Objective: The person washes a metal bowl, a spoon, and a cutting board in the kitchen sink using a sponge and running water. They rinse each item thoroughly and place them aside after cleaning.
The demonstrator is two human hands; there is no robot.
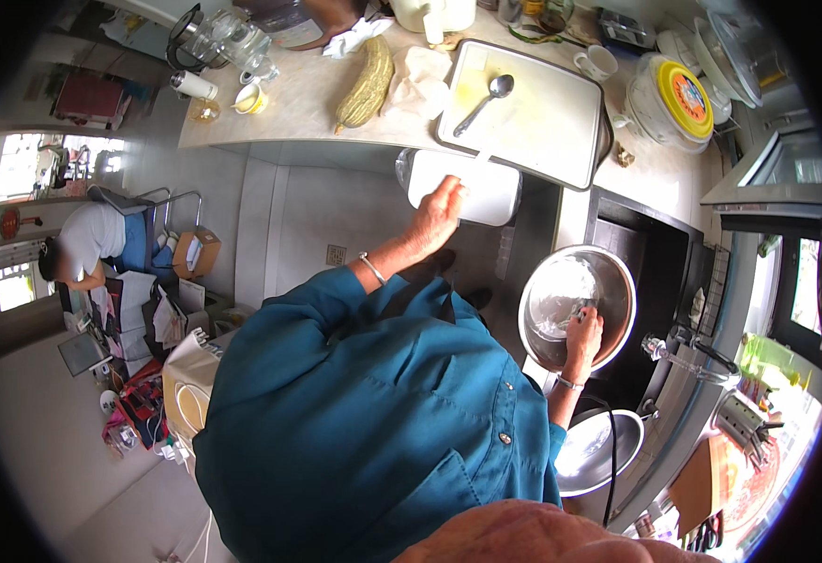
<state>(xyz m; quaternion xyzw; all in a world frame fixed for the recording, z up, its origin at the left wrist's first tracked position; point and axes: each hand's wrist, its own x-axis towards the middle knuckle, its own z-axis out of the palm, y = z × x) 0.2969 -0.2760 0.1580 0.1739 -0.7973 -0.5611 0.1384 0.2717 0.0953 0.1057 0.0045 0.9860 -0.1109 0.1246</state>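
Note:
My right hand [585, 336] reaches into a large stainless steel bowl [618, 334] at the sink's edge. Its fingers close on a small greyish object [582, 308], too small to name. Something clear and shiny, perhaps water, covers the bowl's bottom. My left hand [444, 200], its fingers curled, is in front of a white rectangular container [484, 197] below the counter edge. Whether it grips anything there is hidden. Above the container, a white tray [530, 141] with yellowish stains juts over the counter edge. A metal spoon [488, 100] lies on it.
A mottled gourd [366, 86] and crumpled paper [418, 83] lie left of the tray. A faucet [692, 359] stands beside the black sink [639, 281]. Another metal bowl [601, 454] is nearer me. Behind on the left, a person [105, 236] sits bent over.

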